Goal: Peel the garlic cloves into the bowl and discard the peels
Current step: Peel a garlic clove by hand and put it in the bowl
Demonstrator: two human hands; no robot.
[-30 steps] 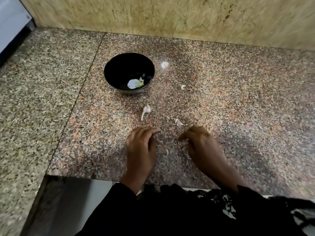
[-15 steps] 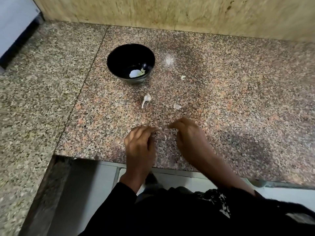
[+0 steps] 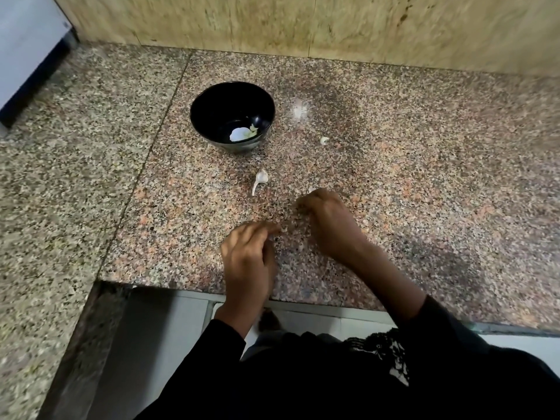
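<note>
Garlic clove near bowl, seemingly unpeeled

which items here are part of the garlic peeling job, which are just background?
Job:
black bowl holding a peeled clove
garlic clove with tail
small garlic piece
left hand
right hand

Background:
granite counter
tan wall
white appliance, far left

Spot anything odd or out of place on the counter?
Minor only: peel scraps lie loose on the granite counter, one right of the black bowl at, plus a whitish smear. A garlic clove waits unpeeled. Nothing spilled or damaged.
</note>
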